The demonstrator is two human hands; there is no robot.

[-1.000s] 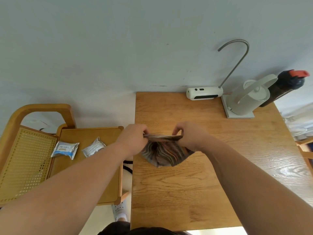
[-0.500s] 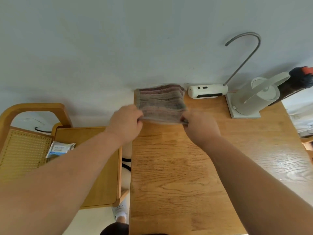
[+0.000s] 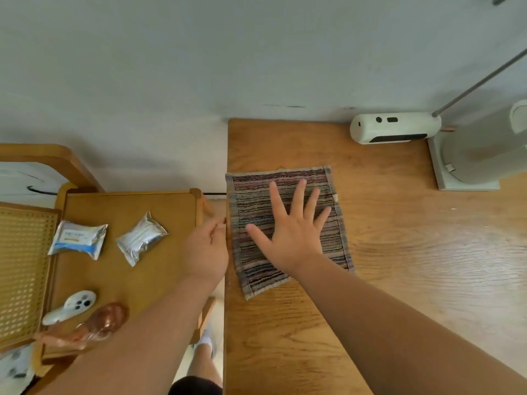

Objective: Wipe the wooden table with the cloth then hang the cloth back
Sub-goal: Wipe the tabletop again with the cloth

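Note:
A striped grey-brown cloth (image 3: pixel 256 260) lies spread flat on the wooden table (image 3: pixel 399 266), along its left edge near the far corner. My right hand (image 3: pixel 291 226) presses down on the middle of the cloth with fingers straight and spread. My left hand (image 3: pixel 208 249) hovers just off the table's left edge beside the cloth, fingers loosely curled, holding nothing.
A white dispenser (image 3: pixel 395 128) and a white kettle base (image 3: pixel 467 166) stand at the table's far right by the wall. The side table (image 3: pixel 159 277) to the left holds two foil packets (image 3: pixel 78 239) (image 3: pixel 141 238), a white controller (image 3: pixel 70 306) and a pinkish object (image 3: pixel 91 327). A cane chair (image 3: pixel 22 266) is far left.
Both hands held the cloth up by its top edge, then carried it toward the far left corner. Now it lies flat, the right hand pressing on it and the left hand off it.

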